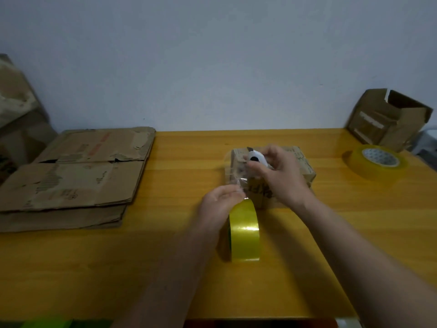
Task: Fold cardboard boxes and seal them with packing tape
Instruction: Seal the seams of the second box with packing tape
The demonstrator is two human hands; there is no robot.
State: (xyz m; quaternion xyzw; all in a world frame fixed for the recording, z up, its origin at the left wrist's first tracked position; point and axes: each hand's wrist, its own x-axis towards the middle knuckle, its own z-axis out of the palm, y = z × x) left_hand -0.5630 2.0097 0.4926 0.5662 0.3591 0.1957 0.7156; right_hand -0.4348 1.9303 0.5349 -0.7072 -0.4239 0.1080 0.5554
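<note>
Head view shows my left hand (pixel 221 202) pinching the pulled-out strip of clear tape (pixel 236 178), which runs away from me and up onto the small folded box (pixel 298 162) at mid-table. The yellow tape roll (pixel 244 233) stands on edge just below that hand. My right hand (pixel 276 171) grips a small white cutter (pixel 256 157) over the box, beside the strip. I judge the cut must cross the strip's width, between my pinch and the box.

Head view, down over table (pixel 165 268)
</note>
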